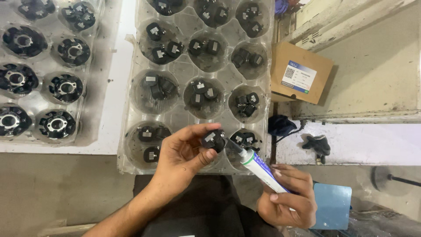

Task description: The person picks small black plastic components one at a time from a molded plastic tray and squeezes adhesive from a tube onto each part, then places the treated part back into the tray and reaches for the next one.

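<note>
My left hand [186, 156] pinches a small black part [213, 139] between thumb and fingers, over the near edge of a clear plastic tray [184, 72]. In my right hand [289, 197] is a white tube [261, 169] with a green collar and a dark nozzle. The nozzle tip touches the black part. The tray has round pockets, and each holds two or three similar small black parts with silver faces.
A second clear tray [41, 72] at the left holds larger black ring-shaped parts. A brown cardboard box [300, 72] with a label lies to the right of the trays. A black glove [318, 144] and a blue plate [333, 206] lie at the right.
</note>
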